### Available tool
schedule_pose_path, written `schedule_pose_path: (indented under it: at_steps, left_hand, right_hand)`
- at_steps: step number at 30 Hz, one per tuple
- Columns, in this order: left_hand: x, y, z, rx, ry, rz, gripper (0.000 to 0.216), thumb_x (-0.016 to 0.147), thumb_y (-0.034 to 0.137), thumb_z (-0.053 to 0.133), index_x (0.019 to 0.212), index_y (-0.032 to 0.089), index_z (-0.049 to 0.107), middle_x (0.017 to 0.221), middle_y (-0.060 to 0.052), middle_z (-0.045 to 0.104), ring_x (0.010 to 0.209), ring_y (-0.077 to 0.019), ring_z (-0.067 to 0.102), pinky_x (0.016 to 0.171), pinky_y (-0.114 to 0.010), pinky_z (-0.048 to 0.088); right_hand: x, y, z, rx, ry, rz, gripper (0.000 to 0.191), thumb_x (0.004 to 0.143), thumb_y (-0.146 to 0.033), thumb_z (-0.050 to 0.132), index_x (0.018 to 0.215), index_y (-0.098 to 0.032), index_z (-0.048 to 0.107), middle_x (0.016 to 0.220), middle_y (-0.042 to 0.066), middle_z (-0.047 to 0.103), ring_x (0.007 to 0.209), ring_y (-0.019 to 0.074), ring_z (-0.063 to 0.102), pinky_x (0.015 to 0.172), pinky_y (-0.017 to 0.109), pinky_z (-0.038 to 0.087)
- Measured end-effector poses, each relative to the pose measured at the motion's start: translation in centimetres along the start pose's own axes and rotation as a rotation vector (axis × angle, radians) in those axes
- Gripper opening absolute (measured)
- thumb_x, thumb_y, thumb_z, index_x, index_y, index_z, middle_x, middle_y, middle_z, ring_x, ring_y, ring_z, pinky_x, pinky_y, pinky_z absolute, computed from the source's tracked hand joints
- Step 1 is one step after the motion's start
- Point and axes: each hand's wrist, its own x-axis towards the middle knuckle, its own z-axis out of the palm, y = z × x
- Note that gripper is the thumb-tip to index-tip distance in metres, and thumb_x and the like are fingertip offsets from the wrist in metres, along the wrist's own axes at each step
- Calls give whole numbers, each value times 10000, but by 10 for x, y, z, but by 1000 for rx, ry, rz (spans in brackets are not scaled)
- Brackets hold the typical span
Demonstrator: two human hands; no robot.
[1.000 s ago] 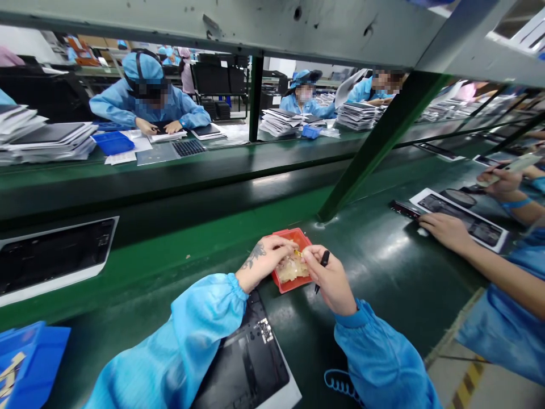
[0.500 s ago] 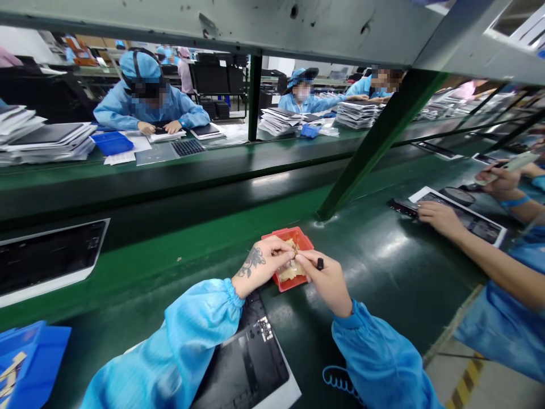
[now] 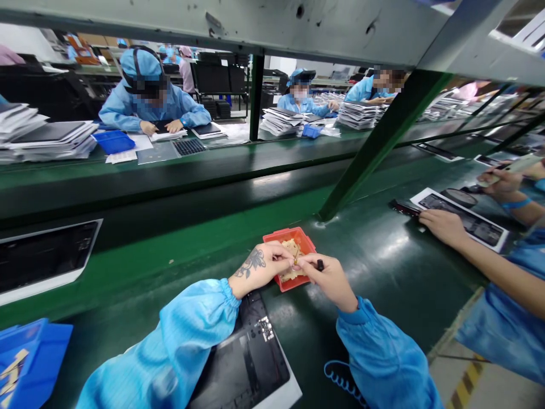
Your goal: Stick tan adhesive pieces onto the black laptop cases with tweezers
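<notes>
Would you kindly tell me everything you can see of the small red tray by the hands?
The red tray is a small, shallow, square bin, apparently plastic, resting flat on the green belt. It holds a heap of small tan parts. The left hand and right hand meet over its near side, hiding that edge.

A small red tray (image 3: 307, 241) sits level on the green worktop (image 3: 383, 261), filled with pale yellowish parts (image 3: 293, 247); one tiny yellow part (image 3: 295, 261) is pinched above it.

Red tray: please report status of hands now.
Both hands over red tray, fingers pinching one small piece. Right also holds black tool. Nothing blocking.
</notes>
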Motion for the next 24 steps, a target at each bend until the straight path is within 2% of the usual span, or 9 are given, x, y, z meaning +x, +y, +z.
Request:
schedule_pose_path:
  at_steps: [4,7,9,13,15,17,20,22,24]
  left_hand:
    - [-3,-5,-4,-203,91,-113,100,719,213,649,762,125,669,733,-23,632,682,-135,587,688,-252,465]
    - [-9,-9,-8,-301,163,-146,208,723,240,622,893,121,606,735,-20,628,672,-138,614,703,-281,501]
    - [-16,-9,-11,-354,203,-167,323,703,251,642,988,118,569,750,-19,629,671,-138,624,693,-281,510]
    - [-39,0,-21,-397,247,-236,691,689,276,689,1315,145,427,806,-23,651,670,-145,635,650,-263,506]
    - [-56,5,-29,-379,256,-255,793,704,307,697,1405,187,349,807,-10,650,658,-138,625,630,-250,495]
    - [-76,9,-40,-344,274,-272,748,724,353,692,1396,208,396,792,-1,645,643,-124,603,620,-235,481]
    - [-113,8,-60,-248,302,-354,577,712,438,706,1207,156,614,750,-30,663,658,-133,589,662,-237,481]
    - [-140,5,-72,-222,342,-416,531,678,478,731,1078,131,687,762,-60,680,685,-153,596,676,-242,483]
    - [-166,4,-81,-249,395,-447,511,686,483,730,1062,138,697,813,-72,693,712,-161,602,688,-244,483]
  right_hand:
    - [2,8,3,-99,163,-29,184,785,-300,579,719,-164,684,696,38,647,626,166,538,610,278,395]
    - [4,12,4,-159,249,-43,192,796,-304,585,689,-175,678,690,43,651,653,186,556,643,296,402]
    - [5,13,6,-177,267,-61,199,803,-307,588,678,-182,681,682,41,645,653,187,562,655,301,414]
    - [7,10,12,-153,294,-118,200,816,-294,553,870,-198,721,900,62,666,834,205,607,772,314,458]
    - [7,6,14,-134,330,-118,236,835,-336,545,900,-195,723,936,74,659,883,212,610,810,323,467]
    - [7,-2,13,-108,374,-92,309,874,-409,511,886,-182,720,915,84,664,866,213,619,802,330,481]
    - [5,-22,9,-52,396,-47,509,946,-515,357,868,-165,719,816,81,685,763,192,640,732,313,509]
    - [4,-41,7,2,339,4,660,948,-592,267,784,-155,733,677,77,671,647,172,633,646,282,512]
    - [3,-62,11,126,203,100,785,901,-696,225,685,-139,735,519,73,610,504,151,591,517,253,483]
